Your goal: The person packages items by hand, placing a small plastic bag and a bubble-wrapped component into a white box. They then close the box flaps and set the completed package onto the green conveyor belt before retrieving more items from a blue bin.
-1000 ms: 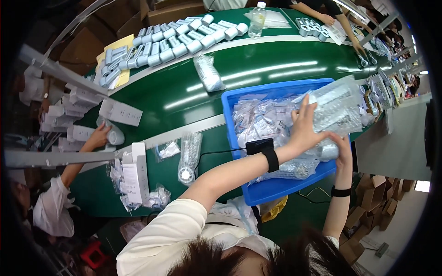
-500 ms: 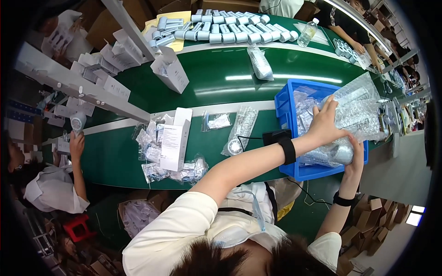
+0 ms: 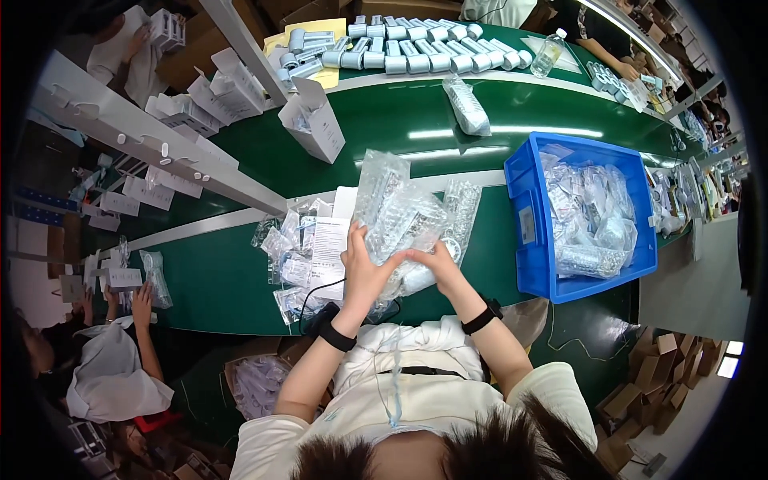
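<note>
Clear bubble-wrap packages (image 3: pixel 404 210) are bunched in front of me, with a rounded pale end low in the bundle. My left hand (image 3: pixel 365 270) grips them from the left, fingers wrapped round the edge. On the opposite side my right hand (image 3: pixel 436 268) holds the same bundle near its lower end. Glare and folds hide what the wrap contains and how many pieces there are. Just behind my right hand another bubble-wrapped device (image 3: pixel 462 210) lies on the green table. Left of the bundle, a white printed box (image 3: pixel 328 244) is partly covered.
Small clear bags of parts (image 3: pixel 292 260) lie beside the box. At right stands a blue bin (image 3: pixel 524 188) filled with wrapped packages. Across the green surface are an open white carton (image 3: pixel 312 128), a wrapped package (image 3: pixel 466 106) and rows of grey devices (image 3: pixel 432 58). A co-worker (image 3: pixel 120 368) sits at left.
Both hands have moved left from above the blue bin, bringing the bubble-wrap bundle over the table in front of me. The co-worker at left has lowered the raised device out of sight.
</note>
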The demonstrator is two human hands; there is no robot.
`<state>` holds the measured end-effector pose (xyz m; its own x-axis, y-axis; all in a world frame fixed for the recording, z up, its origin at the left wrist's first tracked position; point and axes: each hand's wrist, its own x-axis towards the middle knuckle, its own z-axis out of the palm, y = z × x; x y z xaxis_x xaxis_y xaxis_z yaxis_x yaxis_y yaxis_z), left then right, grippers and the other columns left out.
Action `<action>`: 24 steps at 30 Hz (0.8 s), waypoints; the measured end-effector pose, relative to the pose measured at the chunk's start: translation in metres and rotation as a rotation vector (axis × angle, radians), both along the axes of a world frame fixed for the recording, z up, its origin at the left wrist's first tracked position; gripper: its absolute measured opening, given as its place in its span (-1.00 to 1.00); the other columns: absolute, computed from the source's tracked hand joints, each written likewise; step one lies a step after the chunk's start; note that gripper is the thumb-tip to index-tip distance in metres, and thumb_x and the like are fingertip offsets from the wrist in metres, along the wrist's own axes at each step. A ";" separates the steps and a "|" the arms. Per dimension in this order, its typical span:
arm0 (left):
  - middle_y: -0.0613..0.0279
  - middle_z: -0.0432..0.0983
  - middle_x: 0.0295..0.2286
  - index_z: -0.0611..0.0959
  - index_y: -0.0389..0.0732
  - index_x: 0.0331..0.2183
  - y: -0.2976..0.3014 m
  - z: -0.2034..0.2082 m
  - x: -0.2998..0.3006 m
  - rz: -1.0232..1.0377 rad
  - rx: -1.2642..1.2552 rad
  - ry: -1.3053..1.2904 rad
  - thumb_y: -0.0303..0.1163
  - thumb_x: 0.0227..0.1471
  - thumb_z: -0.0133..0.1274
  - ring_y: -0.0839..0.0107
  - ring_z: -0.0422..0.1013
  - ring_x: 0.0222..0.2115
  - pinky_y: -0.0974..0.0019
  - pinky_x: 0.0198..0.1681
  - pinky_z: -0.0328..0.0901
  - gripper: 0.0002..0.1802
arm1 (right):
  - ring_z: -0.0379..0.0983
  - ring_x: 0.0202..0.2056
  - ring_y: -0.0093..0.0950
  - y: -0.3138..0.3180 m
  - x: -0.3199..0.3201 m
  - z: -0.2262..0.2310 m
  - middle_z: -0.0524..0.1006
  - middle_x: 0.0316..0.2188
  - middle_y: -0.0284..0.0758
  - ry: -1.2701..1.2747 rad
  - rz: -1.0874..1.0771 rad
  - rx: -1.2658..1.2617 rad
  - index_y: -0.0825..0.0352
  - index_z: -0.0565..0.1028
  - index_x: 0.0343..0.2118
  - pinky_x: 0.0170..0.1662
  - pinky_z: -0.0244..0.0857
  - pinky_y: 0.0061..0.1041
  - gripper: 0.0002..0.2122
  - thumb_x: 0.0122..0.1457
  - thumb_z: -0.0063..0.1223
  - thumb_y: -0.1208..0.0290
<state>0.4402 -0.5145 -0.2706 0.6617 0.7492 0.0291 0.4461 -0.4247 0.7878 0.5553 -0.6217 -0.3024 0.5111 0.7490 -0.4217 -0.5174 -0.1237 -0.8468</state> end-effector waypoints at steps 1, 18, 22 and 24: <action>-0.16 0.06 -0.01 0.20 -0.35 -0.09 0.000 -0.020 -0.005 0.014 -0.003 0.004 -0.10 -0.33 0.21 0.01 0.08 -0.02 0.09 -0.04 0.01 -0.16 | 0.34 -0.21 -0.50 0.001 -0.003 -0.016 0.42 -0.25 -0.30 0.004 0.014 -0.003 0.41 0.32 -0.14 -0.13 0.18 -0.54 -0.54 -0.12 0.16 0.38; -0.08 0.28 -0.15 0.35 -0.29 -0.11 0.000 -0.004 0.003 -0.370 -0.122 0.142 -0.19 -0.17 0.08 0.03 0.31 -0.24 0.14 -0.19 0.23 -0.41 | 0.30 -0.18 -0.14 -0.042 0.040 -0.030 0.35 -0.21 -0.04 -1.088 0.075 -0.374 0.44 0.26 -0.09 -0.13 0.19 -0.34 -0.60 -0.04 0.00 0.47; 0.12 0.44 -0.33 0.43 -0.27 -0.20 0.057 0.046 -0.061 -0.048 -0.390 -0.009 -0.37 -0.19 0.12 0.39 0.39 -0.38 0.37 -0.34 0.30 -0.56 | 0.34 -0.23 -0.25 0.005 0.008 0.038 0.38 -0.23 -0.09 -1.358 -0.095 -0.232 0.45 0.27 -0.09 -0.17 0.23 -0.39 -0.59 -0.04 0.01 0.50; 0.17 0.45 -0.35 0.44 -0.30 -0.21 0.089 0.040 -0.088 0.152 -0.277 0.057 -0.37 -0.17 0.10 0.45 0.38 -0.39 0.42 -0.35 0.29 -0.59 | 0.37 -0.26 -0.27 0.037 -0.014 0.041 0.40 -0.25 -0.10 -0.912 0.083 -0.182 0.45 0.27 -0.09 -0.19 0.25 -0.39 -0.59 -0.04 0.01 0.50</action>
